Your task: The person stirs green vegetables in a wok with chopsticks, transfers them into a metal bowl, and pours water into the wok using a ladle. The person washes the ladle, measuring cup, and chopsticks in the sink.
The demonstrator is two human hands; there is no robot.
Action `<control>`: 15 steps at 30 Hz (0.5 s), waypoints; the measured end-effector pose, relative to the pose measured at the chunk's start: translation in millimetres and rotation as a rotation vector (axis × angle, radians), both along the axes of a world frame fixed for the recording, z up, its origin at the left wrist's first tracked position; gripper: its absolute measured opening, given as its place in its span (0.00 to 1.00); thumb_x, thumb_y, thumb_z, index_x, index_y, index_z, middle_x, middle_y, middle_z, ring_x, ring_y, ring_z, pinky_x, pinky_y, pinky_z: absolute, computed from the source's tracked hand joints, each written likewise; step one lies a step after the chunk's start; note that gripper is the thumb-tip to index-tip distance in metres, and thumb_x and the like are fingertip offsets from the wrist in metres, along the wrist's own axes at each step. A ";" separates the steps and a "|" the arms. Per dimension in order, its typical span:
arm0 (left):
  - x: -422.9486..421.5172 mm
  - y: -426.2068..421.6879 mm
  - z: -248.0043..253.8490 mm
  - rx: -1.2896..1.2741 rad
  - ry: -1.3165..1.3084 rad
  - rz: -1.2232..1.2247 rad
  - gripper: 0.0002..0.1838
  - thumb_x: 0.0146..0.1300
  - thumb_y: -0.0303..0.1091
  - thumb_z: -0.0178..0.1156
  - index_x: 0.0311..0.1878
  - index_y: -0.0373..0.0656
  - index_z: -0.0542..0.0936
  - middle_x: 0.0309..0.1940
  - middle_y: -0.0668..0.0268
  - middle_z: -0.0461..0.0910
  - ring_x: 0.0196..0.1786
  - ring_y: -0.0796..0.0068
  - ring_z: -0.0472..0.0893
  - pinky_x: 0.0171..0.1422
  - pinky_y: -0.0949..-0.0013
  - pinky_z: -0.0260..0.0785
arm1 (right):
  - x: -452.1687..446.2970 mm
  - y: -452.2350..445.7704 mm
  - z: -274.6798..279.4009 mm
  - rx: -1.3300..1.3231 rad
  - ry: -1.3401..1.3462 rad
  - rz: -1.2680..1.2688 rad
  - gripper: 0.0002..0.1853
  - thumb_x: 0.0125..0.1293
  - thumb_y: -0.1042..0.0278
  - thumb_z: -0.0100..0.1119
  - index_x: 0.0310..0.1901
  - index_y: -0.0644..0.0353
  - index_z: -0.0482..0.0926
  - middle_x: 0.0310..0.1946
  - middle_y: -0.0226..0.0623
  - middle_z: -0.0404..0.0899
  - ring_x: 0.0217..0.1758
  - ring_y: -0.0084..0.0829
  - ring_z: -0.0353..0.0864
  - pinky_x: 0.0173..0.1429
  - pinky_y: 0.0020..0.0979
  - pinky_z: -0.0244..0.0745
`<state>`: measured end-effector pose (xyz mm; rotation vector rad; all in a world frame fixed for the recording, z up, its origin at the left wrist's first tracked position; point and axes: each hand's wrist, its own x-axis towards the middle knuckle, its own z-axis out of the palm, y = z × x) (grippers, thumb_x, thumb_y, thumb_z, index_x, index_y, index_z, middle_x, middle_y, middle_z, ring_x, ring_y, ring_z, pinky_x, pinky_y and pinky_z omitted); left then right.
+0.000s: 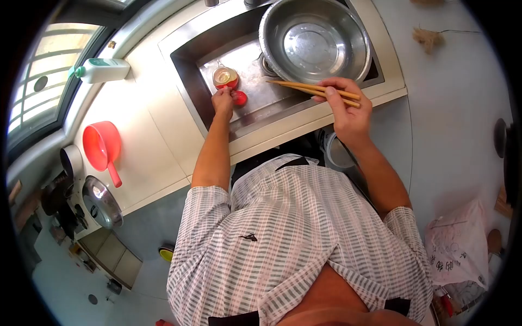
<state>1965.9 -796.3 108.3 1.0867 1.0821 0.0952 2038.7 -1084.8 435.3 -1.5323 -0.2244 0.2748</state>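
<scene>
My left hand reaches into the metal sink, its fingers closed at the lower edge of a small clear and red container. A round red piece lies against its fingertips; what exactly they pinch is hidden. Over the sink's front edge, my right hand grips a pair of wooden chopsticks. Their tips point left above the sink floor, close together. A large steel basin rests in the right part of the sink, just beyond the chopsticks.
On the counter to the left lie a white bottle with a green cap and a red dipper. Farther down that side are a metal lid and pans. A pinkish bag sits at lower right.
</scene>
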 end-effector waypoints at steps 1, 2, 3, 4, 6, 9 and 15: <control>0.0 0.5 2.7 0.061 0.019 -0.047 0.12 0.75 0.33 0.56 0.42 0.32 0.81 0.31 0.61 0.82 0.28 0.73 0.82 0.34 0.72 0.77 | 1.9 2.9 -2.9 0.015 -0.006 0.018 0.08 0.74 0.79 0.54 0.48 0.71 0.81 0.46 0.41 0.83 0.45 0.27 0.85 0.49 0.25 0.83; -0.5 2.2 6.3 0.124 0.036 -0.089 0.13 0.75 0.34 0.56 0.40 0.32 0.82 0.30 0.62 0.82 0.28 0.74 0.82 0.33 0.72 0.77 | 3.2 6.0 -7.6 -0.015 -0.064 0.041 0.07 0.72 0.79 0.56 0.48 0.71 0.81 0.45 0.41 0.83 0.44 0.28 0.85 0.49 0.26 0.82; -3.5 3.9 13.8 0.186 0.055 -0.129 0.15 0.75 0.34 0.55 0.39 0.31 0.82 0.29 0.62 0.82 0.28 0.75 0.82 0.33 0.72 0.76 | 2.5 9.1 -12.0 -0.046 -0.120 0.066 0.07 0.71 0.80 0.57 0.47 0.71 0.82 0.45 0.42 0.83 0.44 0.29 0.85 0.48 0.26 0.82; -5.7 6.0 21.5 0.253 0.068 -0.183 0.15 0.75 0.35 0.55 0.39 0.31 0.83 0.28 0.62 0.82 0.28 0.76 0.81 0.33 0.71 0.76 | 3.1 11.8 -13.9 -0.078 -0.178 0.087 0.06 0.69 0.81 0.59 0.46 0.70 0.82 0.44 0.42 0.84 0.43 0.29 0.86 0.48 0.27 0.82; -5.1 11.9 38.6 0.391 0.088 -0.302 0.16 0.75 0.36 0.55 0.39 0.30 0.83 0.27 0.62 0.82 0.28 0.77 0.81 0.33 0.70 0.75 | 4.6 23.6 -15.0 -0.148 -0.393 0.110 0.06 0.66 0.81 0.62 0.44 0.70 0.83 0.41 0.43 0.84 0.42 0.32 0.86 0.47 0.28 0.81; -6.8 12.8 91.5 0.441 0.040 -0.373 0.18 0.78 0.38 0.52 0.39 0.32 0.82 0.27 0.64 0.80 0.29 0.77 0.79 0.35 0.71 0.76 | 2.2 43.2 -13.2 -0.171 -0.530 0.152 0.07 0.62 0.83 0.65 0.42 0.69 0.84 0.41 0.45 0.85 0.42 0.34 0.87 0.47 0.29 0.81; -15.6 25.5 166.3 0.454 -0.108 -0.408 0.15 0.77 0.38 0.53 0.40 0.35 0.81 0.29 0.69 0.80 0.30 0.81 0.77 0.34 0.75 0.71 | 4.8 89.8 -26.1 -0.111 -0.677 0.215 0.08 0.61 0.83 0.65 0.43 0.69 0.83 0.41 0.46 0.85 0.40 0.39 0.86 0.45 0.32 0.81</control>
